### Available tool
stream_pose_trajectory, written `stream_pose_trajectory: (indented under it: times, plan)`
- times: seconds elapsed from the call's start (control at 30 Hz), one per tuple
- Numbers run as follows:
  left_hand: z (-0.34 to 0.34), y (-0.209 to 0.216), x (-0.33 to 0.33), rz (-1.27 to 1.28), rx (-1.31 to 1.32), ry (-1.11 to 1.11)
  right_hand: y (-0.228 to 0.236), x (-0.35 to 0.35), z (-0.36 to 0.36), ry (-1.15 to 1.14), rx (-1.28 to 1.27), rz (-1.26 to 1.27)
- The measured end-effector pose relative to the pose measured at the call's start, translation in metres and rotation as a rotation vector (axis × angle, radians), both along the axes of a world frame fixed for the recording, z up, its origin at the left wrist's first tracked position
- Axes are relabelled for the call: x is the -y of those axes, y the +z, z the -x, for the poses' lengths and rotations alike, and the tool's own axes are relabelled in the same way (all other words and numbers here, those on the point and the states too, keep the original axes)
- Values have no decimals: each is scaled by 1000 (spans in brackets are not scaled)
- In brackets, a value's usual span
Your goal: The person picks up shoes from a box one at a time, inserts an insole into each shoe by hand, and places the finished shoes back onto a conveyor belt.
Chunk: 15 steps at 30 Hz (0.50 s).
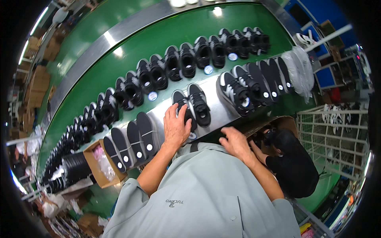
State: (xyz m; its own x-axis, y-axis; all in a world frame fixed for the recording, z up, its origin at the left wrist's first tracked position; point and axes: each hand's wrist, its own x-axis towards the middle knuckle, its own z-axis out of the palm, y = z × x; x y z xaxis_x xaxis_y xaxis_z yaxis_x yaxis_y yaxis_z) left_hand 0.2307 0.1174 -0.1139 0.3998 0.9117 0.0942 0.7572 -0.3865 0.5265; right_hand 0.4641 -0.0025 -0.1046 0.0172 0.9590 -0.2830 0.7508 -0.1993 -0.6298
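Note:
A pair of black sneakers with grey and white trim sits on the metal ledge before me: a left shoe (180, 97) and a right shoe (199, 105). My left hand (176, 126) lies over the near-left side of the left shoe, fingers apart; whether it presses on the shoe I cannot tell. At the ledge's near edge, to the right of the pair, my right hand (235, 142) hovers with loosely bent fingers and nothing visible in it. Black insoles (147, 131) with round white stickers lie in stacks left of my left hand.
More sneakers (172, 63) line the green conveyor (131, 49) beyond the ledge. Further shoes (238, 93), insoles (274, 77) and clear plastic bags (299, 71) lie to the right. A cardboard box (105, 184) stands left. A person in black (295, 170) crouches at right, near a wire cage (333, 139).

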Motion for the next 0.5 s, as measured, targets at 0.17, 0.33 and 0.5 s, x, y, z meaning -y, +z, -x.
stream_pose_trajectory:
  times: [0.17, 0.33, 0.5]
  plan:
    - [-39, -12, -21, -94, -117, -162, 12, 19, 6, -244, -468, 284]
    - [-58, -26, -36, 125, -276, -215, 5, 30, -1, -321, -395, 189]
    - [-55, -29, -40, 91, -246, -245, 1, 26, -20, -534, -157, -193]
